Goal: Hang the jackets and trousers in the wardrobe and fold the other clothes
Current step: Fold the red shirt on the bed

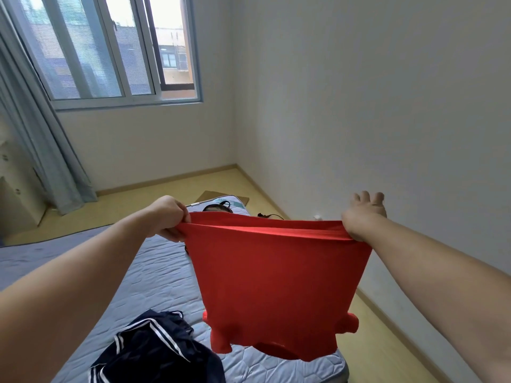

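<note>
A red top (273,280) hangs upside down in the air above the bed, its hem stretched taut between my hands and its sleeves dangling at the bottom. My left hand (168,218) grips the hem's left corner with curled fingers. My right hand (362,217) pinches the right corner while its other fingers spread outward. A dark navy garment with white stripes (154,352) lies crumpled on the mattress (154,275) at the lower left. Behind the red top, a dark item (218,208) at the far end of the mattress is mostly hidden.
The grey quilted mattress runs from the near edge toward the far wall. White walls stand to the right and ahead. A window (110,48) with a pale blue curtain (41,150) is at the upper left. Yellow floor (387,341) shows along the right of the mattress.
</note>
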`<act>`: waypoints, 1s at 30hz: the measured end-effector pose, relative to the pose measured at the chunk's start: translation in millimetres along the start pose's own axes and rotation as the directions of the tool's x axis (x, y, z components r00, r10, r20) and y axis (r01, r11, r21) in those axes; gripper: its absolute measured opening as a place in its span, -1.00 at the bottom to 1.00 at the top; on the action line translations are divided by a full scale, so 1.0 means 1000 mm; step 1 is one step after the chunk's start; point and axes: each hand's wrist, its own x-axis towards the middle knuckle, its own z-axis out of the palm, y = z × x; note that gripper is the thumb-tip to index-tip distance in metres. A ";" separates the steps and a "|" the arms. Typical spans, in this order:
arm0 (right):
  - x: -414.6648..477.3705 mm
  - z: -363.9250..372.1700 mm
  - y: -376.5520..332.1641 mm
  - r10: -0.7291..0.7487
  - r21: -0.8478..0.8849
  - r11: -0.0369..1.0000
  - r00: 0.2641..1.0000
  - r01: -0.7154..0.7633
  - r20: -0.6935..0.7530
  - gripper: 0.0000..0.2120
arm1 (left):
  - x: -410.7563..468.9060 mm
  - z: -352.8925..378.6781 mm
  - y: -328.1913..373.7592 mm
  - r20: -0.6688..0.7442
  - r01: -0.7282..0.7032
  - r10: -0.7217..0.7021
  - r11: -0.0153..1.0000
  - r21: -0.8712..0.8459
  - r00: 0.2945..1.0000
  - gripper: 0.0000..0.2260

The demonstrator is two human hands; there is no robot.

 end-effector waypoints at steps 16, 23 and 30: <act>0.034 0.001 -0.020 -0.156 0.249 0.967 0.908 0.060 0.388 -0.49 | 0.034 -0.005 -0.053 0.237 0.170 -0.233 0.951 0.257 0.943 -0.48; 0.090 -0.004 -0.026 -0.274 0.487 0.872 0.766 -0.057 0.582 -0.74 | 0.078 0.010 -0.085 0.193 0.337 -0.333 0.941 0.010 0.923 -0.54; 0.221 0.015 -0.084 -0.213 0.899 0.265 0.888 -0.350 0.408 -0.83 | 0.155 0.054 -0.109 -0.164 0.360 -0.446 0.851 -0.382 0.880 -0.63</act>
